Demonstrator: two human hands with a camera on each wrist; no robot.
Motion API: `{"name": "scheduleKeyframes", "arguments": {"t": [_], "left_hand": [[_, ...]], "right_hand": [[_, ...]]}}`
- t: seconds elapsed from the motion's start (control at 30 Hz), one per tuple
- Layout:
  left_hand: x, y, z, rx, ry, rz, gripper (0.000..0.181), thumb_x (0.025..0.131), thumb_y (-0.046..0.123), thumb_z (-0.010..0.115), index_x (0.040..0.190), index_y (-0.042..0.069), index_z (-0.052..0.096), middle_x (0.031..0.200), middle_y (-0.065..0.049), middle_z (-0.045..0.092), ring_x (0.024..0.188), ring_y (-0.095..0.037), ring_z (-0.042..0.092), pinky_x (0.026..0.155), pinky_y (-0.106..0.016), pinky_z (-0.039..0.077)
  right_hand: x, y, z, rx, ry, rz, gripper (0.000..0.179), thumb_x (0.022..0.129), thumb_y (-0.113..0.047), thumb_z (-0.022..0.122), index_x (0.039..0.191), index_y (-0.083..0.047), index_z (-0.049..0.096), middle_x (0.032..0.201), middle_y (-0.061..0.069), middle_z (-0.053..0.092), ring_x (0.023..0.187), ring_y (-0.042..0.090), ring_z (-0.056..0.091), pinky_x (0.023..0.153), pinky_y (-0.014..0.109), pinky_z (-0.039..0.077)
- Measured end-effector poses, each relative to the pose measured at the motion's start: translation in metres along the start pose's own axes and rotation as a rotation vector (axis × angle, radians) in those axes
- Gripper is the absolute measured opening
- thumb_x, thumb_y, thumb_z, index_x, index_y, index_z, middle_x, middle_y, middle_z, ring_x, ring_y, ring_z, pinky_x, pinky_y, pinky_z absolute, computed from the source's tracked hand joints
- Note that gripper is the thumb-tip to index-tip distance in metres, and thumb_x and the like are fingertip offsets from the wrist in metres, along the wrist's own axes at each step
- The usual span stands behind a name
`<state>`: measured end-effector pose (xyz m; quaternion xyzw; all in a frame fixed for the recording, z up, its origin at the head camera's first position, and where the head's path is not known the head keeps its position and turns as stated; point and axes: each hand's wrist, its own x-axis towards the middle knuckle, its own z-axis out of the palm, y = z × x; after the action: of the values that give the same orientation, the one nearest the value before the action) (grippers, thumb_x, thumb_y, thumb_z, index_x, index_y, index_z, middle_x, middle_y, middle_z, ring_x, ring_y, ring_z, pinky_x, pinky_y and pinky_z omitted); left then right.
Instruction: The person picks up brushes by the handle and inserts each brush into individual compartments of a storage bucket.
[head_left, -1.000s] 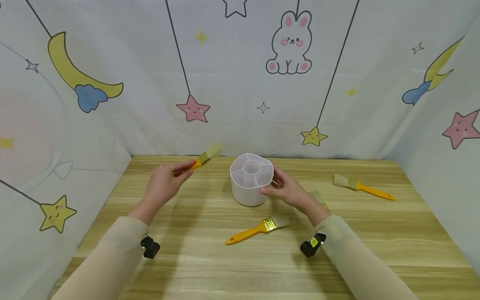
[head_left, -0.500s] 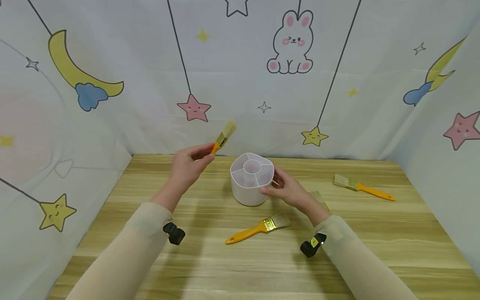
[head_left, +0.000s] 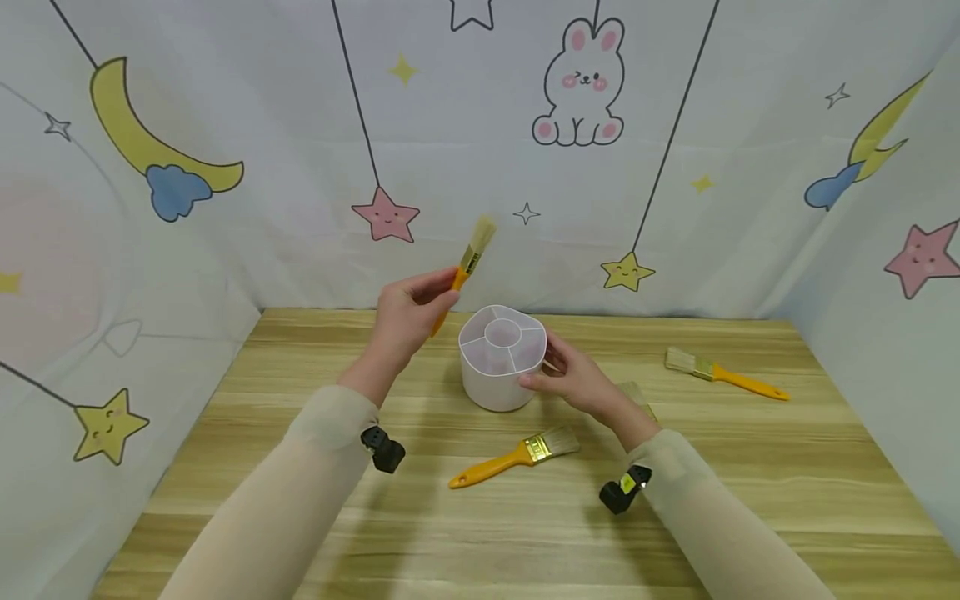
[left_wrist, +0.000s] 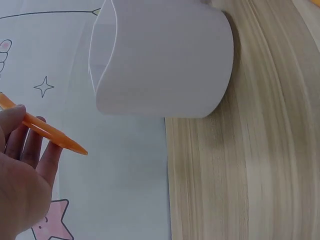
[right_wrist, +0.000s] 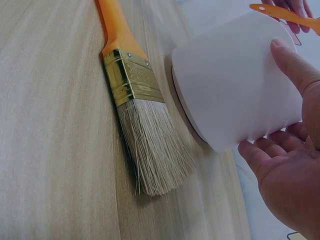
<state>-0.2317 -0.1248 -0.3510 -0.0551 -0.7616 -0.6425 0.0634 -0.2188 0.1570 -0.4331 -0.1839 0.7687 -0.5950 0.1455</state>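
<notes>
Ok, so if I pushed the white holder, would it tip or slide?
The holder probably resists tipping, as its base looks broad for its height. A gentle push would more likely slide it, since the table looks smooth. Its thin rim and hollow compartments suggest it's light for its size.

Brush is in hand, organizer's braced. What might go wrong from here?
The held brush slants in the left hand, so its handle might clip the white organizer. The right hand grips only one side of it, so a bump could turn it. The loose brush lying in front could get nudged by the left sleeve.
</notes>
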Motion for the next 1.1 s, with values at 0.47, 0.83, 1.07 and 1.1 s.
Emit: {"name": "scheduleKeyframes", "arguments": {"t": [0.47,0.83,1.07,1.1], "left_hand": [[0.017,0.005,0.034,-0.138,0.031,-0.053,0.037,0.099,0.006,0.077,0.136,0.009,0.075,0.129,-0.013,0.076,0.116,-0.022,0.072,0.104,-0.035,0.060],[0.017,-0.005,0.039,-0.151,-0.023,-0.095,0.037,0.100,0.005,0.076,0.137,0.006,0.074,0.130,-0.018,0.074,0.113,-0.022,0.073,0.100,-0.036,0.062],[0.017,-0.012,0.037,-0.121,-0.066,-0.144,0.038,0.100,0.008,0.077,0.138,0.009,0.074,0.130,-0.014,0.075,0.116,-0.024,0.072,0.102,-0.038,0.061],[0.017,-0.013,0.037,-0.119,-0.074,-0.149,0.038,0.100,0.008,0.077,0.138,0.009,0.074,0.131,-0.014,0.075,0.116,-0.024,0.072,0.101,-0.036,0.061]], "right_hand": [[0.000,0.001,-0.001,0.032,-0.018,-0.009,0.092,0.098,-0.005,0.079,0.171,-0.006,0.022,0.173,0.018,0.031,0.160,0.036,0.029,0.129,0.050,0.031],[0.000,0.001,-0.001,0.034,-0.024,-0.007,0.092,0.098,-0.006,0.079,0.171,-0.007,0.022,0.173,0.017,0.031,0.160,0.035,0.028,0.129,0.049,0.031],[0.000,0.001,-0.002,0.033,-0.017,-0.002,0.092,0.098,-0.005,0.079,0.170,-0.006,0.023,0.172,0.018,0.032,0.160,0.035,0.030,0.129,0.048,0.031],[0.000,0.001,-0.002,0.031,-0.016,-0.004,0.092,0.098,-0.004,0.078,0.170,-0.006,0.023,0.172,0.018,0.032,0.160,0.035,0.030,0.129,0.048,0.031]]}}
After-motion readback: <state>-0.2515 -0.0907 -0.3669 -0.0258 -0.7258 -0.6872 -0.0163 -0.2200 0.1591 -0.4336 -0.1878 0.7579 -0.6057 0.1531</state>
